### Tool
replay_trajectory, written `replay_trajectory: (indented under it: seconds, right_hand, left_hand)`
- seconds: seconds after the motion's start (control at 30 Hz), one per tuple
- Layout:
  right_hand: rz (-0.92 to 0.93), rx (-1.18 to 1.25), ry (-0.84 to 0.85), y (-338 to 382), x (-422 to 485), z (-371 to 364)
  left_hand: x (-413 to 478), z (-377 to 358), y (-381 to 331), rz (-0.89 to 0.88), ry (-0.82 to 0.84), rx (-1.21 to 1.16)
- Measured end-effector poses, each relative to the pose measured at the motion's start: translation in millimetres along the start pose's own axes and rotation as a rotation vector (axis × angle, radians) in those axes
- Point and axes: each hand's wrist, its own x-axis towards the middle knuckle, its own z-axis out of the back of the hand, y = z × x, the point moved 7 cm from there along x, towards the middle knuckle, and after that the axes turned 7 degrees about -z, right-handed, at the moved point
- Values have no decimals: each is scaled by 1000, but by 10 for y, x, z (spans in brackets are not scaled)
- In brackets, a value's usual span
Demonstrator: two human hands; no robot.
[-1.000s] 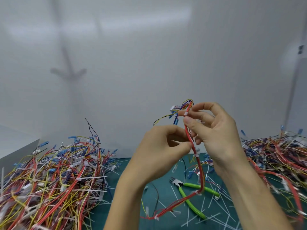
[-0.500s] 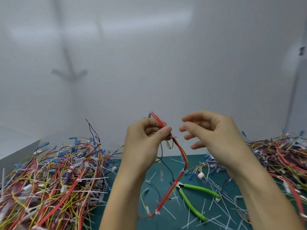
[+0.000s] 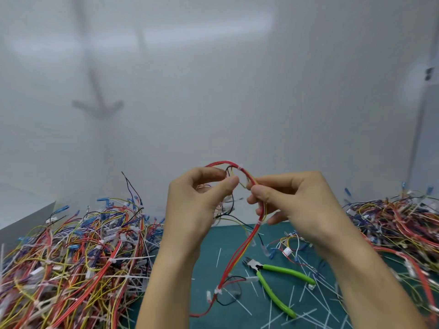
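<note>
A wire harness (image 3: 240, 255) of red, yellow and black wires, tied with white cable ties, arches up between both hands and hangs down to the green mat. My left hand (image 3: 202, 205) pinches one end of the arch between thumb and fingers. Just to the right, my right hand (image 3: 292, 203) grips the red strands with thumb and curled fingers. The harness tail lies on the mat near the green-handled cutters (image 3: 278, 283).
A big heap of tied wire harnesses (image 3: 71, 262) fills the left side, another heap (image 3: 399, 231) the right. Cut white tie ends (image 3: 316, 307) litter the green mat (image 3: 213, 252). A pale wall stands close behind; a white box edge (image 3: 26, 222) is at far left.
My right hand, which had let go half a second ago, has taken hold of the harness again. Both hands have come together and the wires now form an arch between them.
</note>
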Motion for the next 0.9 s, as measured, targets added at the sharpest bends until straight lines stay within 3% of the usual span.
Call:
replay_trajectory:
  seconds: [0.2,0.3,0.47,0.73,0.9]
  right_hand:
    - [22,166,-101,29,4,108]
    - [40,224,-123,48,-3,145]
    - [49,288,-188,38,7,235]
    - [117,350,-278,71,0,410]
    - [138,400,-311,69,5,464]
  left_hand:
    - [-13,-51,-110,-84,134,108]
    - [-59,-188,-129,-127,330,237]
    - [-200,-397,48,-55,616,464]
    - [-171,-259,214,46,612,575]
    - [-123,-44,321,147,590,472]
